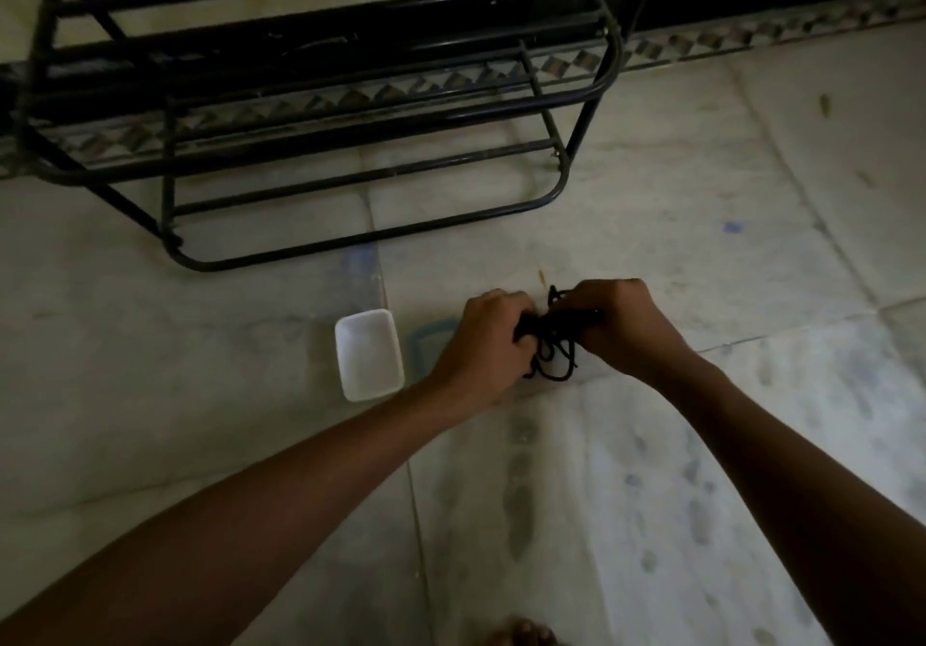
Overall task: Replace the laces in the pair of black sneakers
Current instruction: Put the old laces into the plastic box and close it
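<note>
Centre frame — my left hand (488,340) and right hand (619,327) both pinch the bundled black laces (553,340) between them, loops dangling just above the floor (701,445); white container (369,355) lies left.

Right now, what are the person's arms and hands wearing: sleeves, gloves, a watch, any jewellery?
The left hand and right hand are bare: no gloves, and no rings show in this dim light. The left forearm and right forearm are uncovered as far as the frame's edge, with no sleeve, watch or bracelet in view.
</note>
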